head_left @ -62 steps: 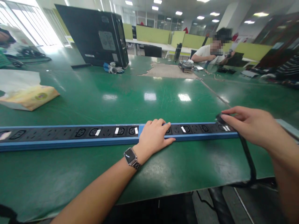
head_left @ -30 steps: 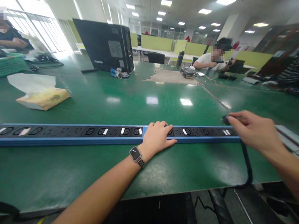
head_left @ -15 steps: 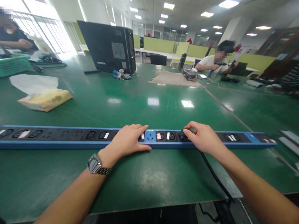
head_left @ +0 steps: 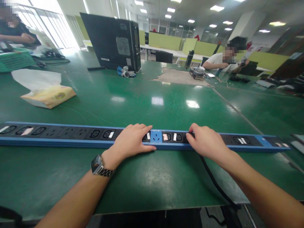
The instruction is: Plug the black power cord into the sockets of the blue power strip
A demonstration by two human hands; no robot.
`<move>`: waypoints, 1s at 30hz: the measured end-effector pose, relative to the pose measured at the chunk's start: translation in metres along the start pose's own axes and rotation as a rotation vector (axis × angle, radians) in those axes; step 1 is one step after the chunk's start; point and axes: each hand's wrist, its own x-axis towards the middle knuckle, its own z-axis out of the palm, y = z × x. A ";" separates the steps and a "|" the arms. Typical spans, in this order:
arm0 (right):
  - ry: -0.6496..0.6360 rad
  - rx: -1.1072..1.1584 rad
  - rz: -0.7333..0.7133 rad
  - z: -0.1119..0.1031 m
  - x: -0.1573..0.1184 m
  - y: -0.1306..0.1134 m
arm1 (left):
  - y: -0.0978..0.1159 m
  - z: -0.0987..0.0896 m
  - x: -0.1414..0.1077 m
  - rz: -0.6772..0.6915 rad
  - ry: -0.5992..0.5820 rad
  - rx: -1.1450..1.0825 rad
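A long blue-and-black power strip (head_left: 78, 144) with several sockets lies across the table, tilted slightly down toward the right. My left hand (head_left: 134, 139), with a watch (head_left: 97, 164) on its wrist, grips the strip's middle, thumb along the near edge and fingers over the far side. A blue socket (head_left: 156, 136) shows just right of it. My right hand (head_left: 206, 139) is closed over the strip further right, pinching a black plug (head_left: 192, 135) that is mostly hidden by the fingers. From beneath this hand a black cord (head_left: 211, 177) runs down over the table's front edge.
On the green table (head_left: 133, 186) stand a tissue pack (head_left: 51, 95) and a black computer case (head_left: 114, 44) with gloves (head_left: 125, 72) beside it. A green basket (head_left: 16, 60) sits far left. Two people are at the table's far sides.
The view has shifted and tilted slightly. My right hand now covers more of the plug, its fingertips lower against the strip. My left hand keeps its hold on the strip.
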 end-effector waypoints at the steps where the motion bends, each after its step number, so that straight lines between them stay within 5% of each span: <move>1: 0.002 0.004 0.009 0.002 0.000 0.001 | 0.000 0.000 0.000 0.000 0.001 0.000; 5: 0.034 0.099 0.000 0.003 -0.002 0.008 | -0.001 0.001 0.000 -0.001 0.001 -0.002; 10: 0.235 0.350 -0.008 -0.023 -0.012 0.005 | -0.001 0.003 0.000 0.001 0.018 -0.003; 14: 0.078 0.718 -0.192 -0.037 -0.007 -0.022 | 0.000 0.002 -0.001 -0.002 0.024 -0.001; 19: -0.007 0.930 -0.249 -0.014 0.025 -0.064 | 0.000 0.001 -0.001 0.013 0.031 0.003; 23: -0.002 0.885 -0.273 0.003 0.035 -0.079 | 0.001 0.001 -0.002 0.023 0.032 0.002; 30: 0.048 0.632 -0.240 -0.002 0.034 -0.085 | 0.002 0.001 -0.002 0.018 0.040 -0.010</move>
